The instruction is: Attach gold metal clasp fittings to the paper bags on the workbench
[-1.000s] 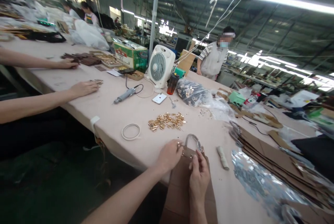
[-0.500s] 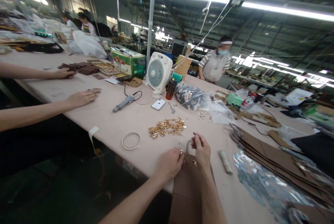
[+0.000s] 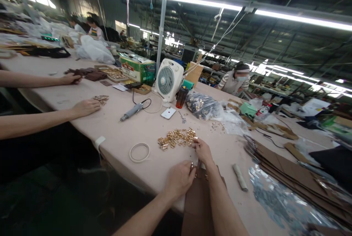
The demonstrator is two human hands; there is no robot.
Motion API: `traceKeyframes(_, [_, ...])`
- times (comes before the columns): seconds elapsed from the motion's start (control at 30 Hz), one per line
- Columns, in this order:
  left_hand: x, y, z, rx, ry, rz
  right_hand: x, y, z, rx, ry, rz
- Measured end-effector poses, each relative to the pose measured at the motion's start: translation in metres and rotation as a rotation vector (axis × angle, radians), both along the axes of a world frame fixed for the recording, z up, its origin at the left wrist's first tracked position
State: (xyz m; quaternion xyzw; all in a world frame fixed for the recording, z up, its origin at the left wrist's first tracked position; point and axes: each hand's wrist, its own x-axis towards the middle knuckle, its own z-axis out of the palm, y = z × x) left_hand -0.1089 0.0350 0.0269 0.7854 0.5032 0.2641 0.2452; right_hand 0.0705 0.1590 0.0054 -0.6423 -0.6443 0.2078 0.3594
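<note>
At the table's near edge, my left hand (image 3: 180, 180) is closed on the upper end of a long brown panel (image 3: 198, 206), with a shiny gold bit showing at its fingertips. Gold metal fittings (image 3: 206, 177) sit on that end of the panel, partly hidden by my arms. My right hand (image 3: 202, 151) reaches past the panel, its bent fingertips drawn together at the right edge of a pile of small gold fittings (image 3: 176, 139). Whatever lies between those fingers is too small to make out. A roll of tape (image 3: 139, 152) lies flat to the left.
A grey handheld power tool (image 3: 132, 112), a phone (image 3: 168, 113), a tumbler (image 3: 181, 97) and a fan (image 3: 168, 80) stand or lie farther back. To the right are a grey cylinder (image 3: 240, 178) and stacked brown panels (image 3: 288, 170). A co-worker's hand (image 3: 87, 107) rests at left.
My right hand has moved forward from above the panel to the gold pile. My left hand stays on the panel. The person across the table has bent down.
</note>
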Motion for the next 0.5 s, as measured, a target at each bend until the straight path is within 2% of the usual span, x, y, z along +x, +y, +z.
traceKeyframes(0.3, [0.0007, 0.0016, -0.0049, -0.019, -0.010, 0.010, -0.0074, -0.0028, -0.0027, 0.009, -0.041, 0.047])
traceKeyframes(0.5, [-0.0009, 0.0019, -0.0028, -0.016, -0.005, -0.010, -0.0027, 0.0030, -0.0016, 0.059, -0.004, -0.030])
